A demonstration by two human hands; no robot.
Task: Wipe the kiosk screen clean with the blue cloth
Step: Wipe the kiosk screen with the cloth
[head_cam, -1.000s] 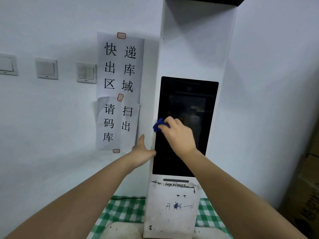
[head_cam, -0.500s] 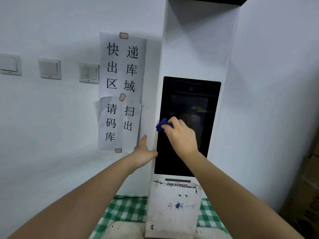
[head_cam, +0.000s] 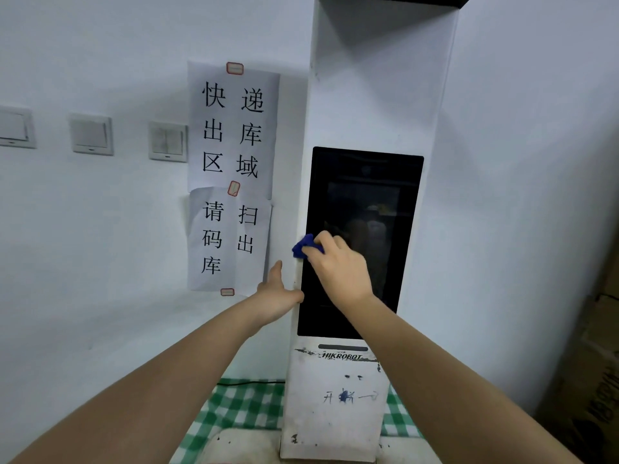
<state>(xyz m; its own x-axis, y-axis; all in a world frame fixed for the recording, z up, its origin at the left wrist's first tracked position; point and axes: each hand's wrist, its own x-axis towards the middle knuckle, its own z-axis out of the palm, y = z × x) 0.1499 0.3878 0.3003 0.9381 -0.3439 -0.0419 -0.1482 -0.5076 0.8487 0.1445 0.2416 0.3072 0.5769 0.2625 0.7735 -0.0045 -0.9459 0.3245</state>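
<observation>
Cloth [head_cam: 305, 246] shows only as a small blue wad poking out past my right hand [head_cam: 340, 266]; the rest is buried under my curled fingers, which grip it and press it against the left edge of the dark screen [head_cam: 363, 242], about halfway up. My right hand and wrist cover the lower middle of the screen, so I cannot make out the glass beneath them. What shows on the screen itself is dim and hard to read. My left hand [head_cam: 278, 296] rests flat against the left side of the white kiosk [head_cam: 375, 95], fingers straight, thumb up, holding nothing. The kiosk's top is cut off by the frame edge. Below the screen its panel is scuffed, with a printed brand name and blue scribbles I cannot read. The kiosk stands on a table with a green checked cover [head_cam: 241, 410]. On the wall to the left hang two paper signs [head_cam: 231, 175] and three light switches [head_cam: 90, 133]. A cardboard box [head_cam: 589, 380] at the far right is partly out of view.
</observation>
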